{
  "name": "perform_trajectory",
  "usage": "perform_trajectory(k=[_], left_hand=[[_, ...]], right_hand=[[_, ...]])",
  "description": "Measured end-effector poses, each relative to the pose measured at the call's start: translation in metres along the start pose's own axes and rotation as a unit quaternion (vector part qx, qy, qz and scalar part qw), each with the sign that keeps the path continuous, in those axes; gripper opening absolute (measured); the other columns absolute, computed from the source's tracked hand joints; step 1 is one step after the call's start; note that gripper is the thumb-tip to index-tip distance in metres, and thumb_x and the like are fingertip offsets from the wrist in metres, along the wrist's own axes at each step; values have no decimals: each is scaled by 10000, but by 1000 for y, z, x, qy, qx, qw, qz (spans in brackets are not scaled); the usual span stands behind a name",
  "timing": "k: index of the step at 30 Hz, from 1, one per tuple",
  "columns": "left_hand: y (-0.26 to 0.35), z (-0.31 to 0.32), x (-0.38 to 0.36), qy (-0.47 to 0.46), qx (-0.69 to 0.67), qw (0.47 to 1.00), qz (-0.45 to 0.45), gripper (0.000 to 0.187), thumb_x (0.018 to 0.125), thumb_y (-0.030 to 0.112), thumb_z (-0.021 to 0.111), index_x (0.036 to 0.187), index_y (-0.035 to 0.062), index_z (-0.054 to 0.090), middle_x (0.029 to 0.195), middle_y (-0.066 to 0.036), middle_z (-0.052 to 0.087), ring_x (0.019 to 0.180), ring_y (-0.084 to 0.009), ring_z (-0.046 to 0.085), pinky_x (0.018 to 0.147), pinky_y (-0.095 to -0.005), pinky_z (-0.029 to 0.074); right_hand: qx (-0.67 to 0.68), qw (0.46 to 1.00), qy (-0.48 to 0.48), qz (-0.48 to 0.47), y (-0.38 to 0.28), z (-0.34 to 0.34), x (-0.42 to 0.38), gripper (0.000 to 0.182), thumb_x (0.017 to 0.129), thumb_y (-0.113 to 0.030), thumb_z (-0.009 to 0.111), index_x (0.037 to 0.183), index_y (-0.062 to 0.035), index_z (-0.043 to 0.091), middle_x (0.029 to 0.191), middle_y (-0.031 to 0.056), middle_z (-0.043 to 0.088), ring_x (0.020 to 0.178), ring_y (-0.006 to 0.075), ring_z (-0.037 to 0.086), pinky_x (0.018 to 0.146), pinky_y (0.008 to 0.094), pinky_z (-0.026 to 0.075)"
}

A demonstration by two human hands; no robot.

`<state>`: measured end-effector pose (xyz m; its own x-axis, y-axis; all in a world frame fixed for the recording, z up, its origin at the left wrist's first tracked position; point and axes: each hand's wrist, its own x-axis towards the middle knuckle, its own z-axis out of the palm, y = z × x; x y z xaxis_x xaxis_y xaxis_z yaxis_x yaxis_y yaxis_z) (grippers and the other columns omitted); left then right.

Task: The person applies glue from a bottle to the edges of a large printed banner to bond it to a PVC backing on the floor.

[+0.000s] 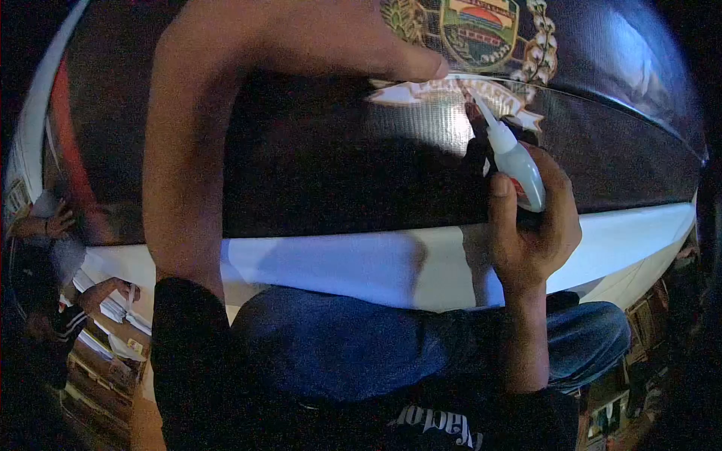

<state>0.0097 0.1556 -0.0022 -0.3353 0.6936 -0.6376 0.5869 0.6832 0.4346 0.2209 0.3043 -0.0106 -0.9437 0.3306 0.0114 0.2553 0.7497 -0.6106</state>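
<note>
My right hand (545, 225) is closed around a small whitish squeeze bottle (519, 167) with a red-marked label and a thin tapered nozzle. The bottle tilts up and to the left, its nozzle tip close to a seam line in a dark, ribbed, glossy sheet (316, 165). My left hand (331, 34) reaches in from the left and lies across this sheet. One of its digits is stretched out, its tip by the seam just left of the nozzle; the other fingers are past the top edge. A printed crest (481, 34) with a white ribbon banner (421, 92) shows around the seam.
A white band (346, 263) runs along the sheet's near edge, above my jeans-covered legs (338, 338). At far left another person's hand (60, 219) is near the sheet, and a further hand (120, 289) is by white papers. A red stripe (69, 143) borders the left.
</note>
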Motion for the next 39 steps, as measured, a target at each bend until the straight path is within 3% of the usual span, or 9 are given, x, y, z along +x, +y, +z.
perform_trajectory(k=[1, 23, 27, 29, 31, 33, 34, 36, 39], left_hand=[[6, 2, -6, 195, 196, 959, 56, 1117, 698, 693, 608, 1502, 148, 57, 1494, -337, -34, 1402, -468, -48, 1138, -540, -10], [-7, 6, -6, 221, 179, 955, 89, 1085, 710, 667, 601, 1499, 131, 84, 1491, -344, -22, 1403, -459, -74, 1138, -526, -44], [-18, 5, 4, 212, 160, 958, 109, 901, 825, 560, 518, 1498, 124, 106, 1490, -347, 12, 1404, -466, -49, 1123, -565, -26], [-19, 5, 10, 208, 172, 957, 107, 841, 858, 515, 503, 1497, 121, 122, 1493, -342, 28, 1404, -470, -36, 1118, -581, -12], [-13, 9, 16, 215, 206, 952, 70, 751, 902, 464, 473, 1487, 107, 165, 1499, -323, 58, 1404, -469, 14, 1112, -599, 25], [-13, 20, 13, 248, 168, 948, 108, 871, 832, 529, 591, 1475, 95, 197, 1498, -309, 103, 1405, -460, 55, 1107, -613, 58], [-25, 31, 4, 294, 175, 933, 108, 740, 867, 477, 546, 1461, 139, 262, 1512, -218, 167, 1403, -388, 141, 1121, -568, 102], [-29, 34, -35, 324, 154, 929, 88, 495, 975, 276, 363, 1451, 150, 308, 1524, -120, 241, 1402, -310, 229, 1143, -491, 157], [-46, 61, -94, 293, 149, 944, -38, 552, 974, 357, 367, 1463, 122, 268, 1538, -135, 193, 1409, -321, 207, 1143, -502, 146]], right_hand=[[-4, 1000, -6, -4, -1, 0, 1, 312, 745, -98, 731, 1034, -36, 630, 948, 116, 668, 796, 252, 646, 721, 332, 507], [25, 998, 22, -44, -2, 7, 0, 292, 726, -122, 749, 984, -37, 641, 912, 112, 674, 739, 264, 632, 685, 339, 499], [120, 991, 63, 13, 14, 9, -19, 358, 780, -105, 731, 1074, 15, 565, 985, 190, 661, 879, 257, 650, 810, 350, 502], [317, 938, 137, 20, 15, 16, -14, 385, 805, -57, 702, 1115, 26, 490, 1027, 231, 645, 948, 279, 640, 867, 365, 491], [329, 941, 78, 10, 23, 13, -13, 342, 825, -23, 667, 1096, 18, 463, 1078, 259, 627, 1006, 280, 628, 907, 366, 476], [339, 935, 91, 51, 26, 16, -14, 348, 822, -24, 673, 1094, 20, 462, 1090, 264, 623, 1030, 281, 622, 928, 371, 465], [343, 934, 88, 47, 18, 18, -15, 353, 817, -27, 683, 1090, 23, 465, 1099, 268, 617, 1057, 289, 611, 940, 377, 459], [338, 936, 77, 50, 3, 17, -16, 327, 820, -6, 672, 1091, 16, 490, 1101, 239, 624, 1079, 283, 601, 948, 372, 455], [297, 951, 80, 31, -4, 27, -22, 283, 828, -33, 674, 1093, -6, 578, 1080, 159, 654, 1026, 234, 619, 903, 337, 471]])
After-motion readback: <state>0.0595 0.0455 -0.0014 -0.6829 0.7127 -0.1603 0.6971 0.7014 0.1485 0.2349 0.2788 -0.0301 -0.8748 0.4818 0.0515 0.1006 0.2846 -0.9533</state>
